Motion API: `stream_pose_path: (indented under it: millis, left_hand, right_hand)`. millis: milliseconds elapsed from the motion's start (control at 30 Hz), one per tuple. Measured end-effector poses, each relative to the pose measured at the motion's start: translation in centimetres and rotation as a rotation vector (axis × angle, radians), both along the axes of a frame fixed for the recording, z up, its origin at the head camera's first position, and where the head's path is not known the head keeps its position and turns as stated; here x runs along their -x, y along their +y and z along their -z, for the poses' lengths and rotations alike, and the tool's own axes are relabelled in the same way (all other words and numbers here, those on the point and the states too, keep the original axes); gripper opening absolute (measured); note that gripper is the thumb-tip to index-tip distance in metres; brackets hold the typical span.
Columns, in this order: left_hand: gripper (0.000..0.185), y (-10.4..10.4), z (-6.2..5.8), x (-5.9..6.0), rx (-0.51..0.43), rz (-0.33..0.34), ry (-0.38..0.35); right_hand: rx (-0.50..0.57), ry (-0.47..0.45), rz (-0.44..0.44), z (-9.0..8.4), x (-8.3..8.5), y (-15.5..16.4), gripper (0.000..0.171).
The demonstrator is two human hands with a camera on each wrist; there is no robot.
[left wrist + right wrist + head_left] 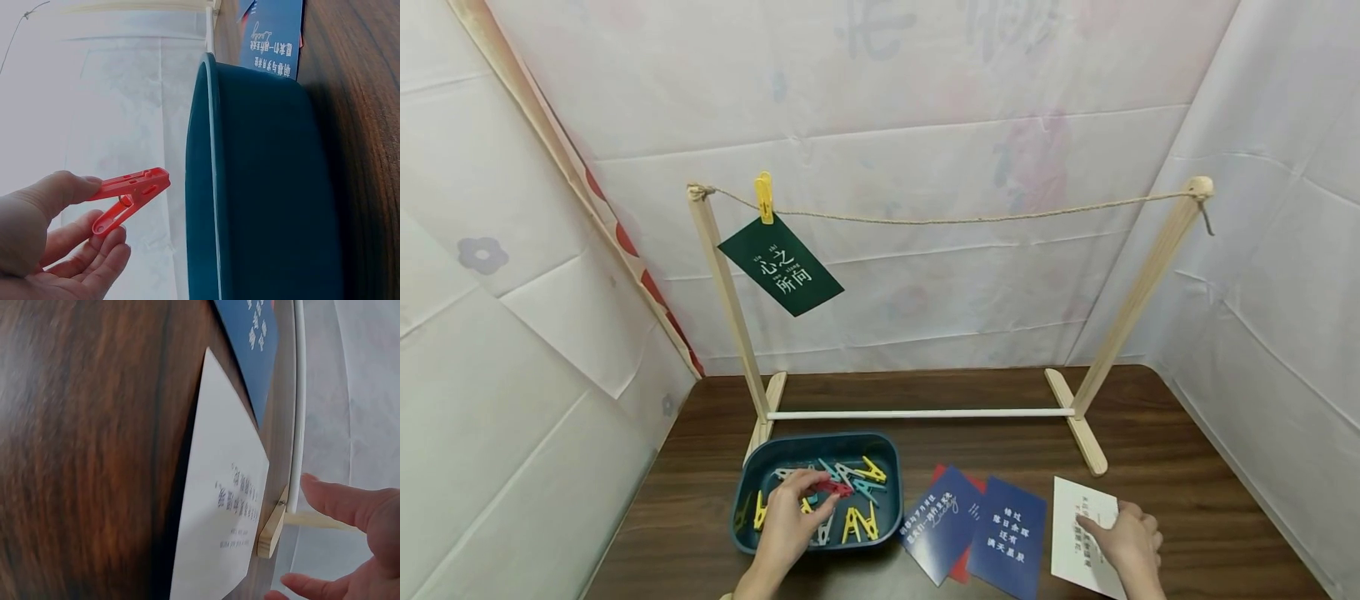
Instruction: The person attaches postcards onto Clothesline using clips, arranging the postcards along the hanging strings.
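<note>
My left hand [790, 521] is over the dark teal tub [891, 454], pinching a red clothespin [144, 181] between thumb and fingers. Yellow, blue and grey clothespins [861, 525] lie inside the tub. Over the right edge of a white printed card [1067, 521], my right hand [1127, 546] has its thumb and fingers spread apart. In the right wrist view the white card [215, 506] lies beside that hand, with no grip on it visible. A dark green card [782, 267] hangs tilted from a rope [925, 221] by a yellow clothespin [764, 198].
Two blue cards [943, 521] overlap a red card [960, 571] between the tub and the white card. Behind them, a wooden stand [1123, 317] holds the rope, with a white bar [917, 413] low across it. Pale sheets [925, 308] surround the brown table [662, 517].
</note>
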State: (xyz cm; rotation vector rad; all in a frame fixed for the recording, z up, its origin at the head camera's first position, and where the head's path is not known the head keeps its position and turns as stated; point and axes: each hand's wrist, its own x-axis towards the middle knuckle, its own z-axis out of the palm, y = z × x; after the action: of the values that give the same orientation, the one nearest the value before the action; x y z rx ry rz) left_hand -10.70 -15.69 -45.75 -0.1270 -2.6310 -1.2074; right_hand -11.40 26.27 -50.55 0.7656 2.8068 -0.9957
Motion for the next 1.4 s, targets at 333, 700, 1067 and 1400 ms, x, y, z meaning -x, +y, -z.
stream_pose_path:
  millis: [333,700,1067,1400]
  left_hand:
    - [0.021,0.2,-0.1,-0.1,0.004,0.008,-0.003]
    - [0.019,0.4,0.2,-0.1,-0.017,-0.001,0.001]
    - [0.019,0.3,0.3,-0.1,0.007,-0.006,-0.003]
    - [0.020,0.3,0.4,-0.1,-0.002,0.000,-0.014]
  right_hand:
    - [-0.052,-0.108,0.017,0.8,-0.2,0.7,0.093]
    - [-0.053,-0.159,0.045,1.4,0.0,0.8,0.101]
    - [-0.077,-0.173,0.055,1.5,0.1,0.7,0.099]
    - [-0.091,-0.159,0.049,1.6,0.1,0.8,0.089]
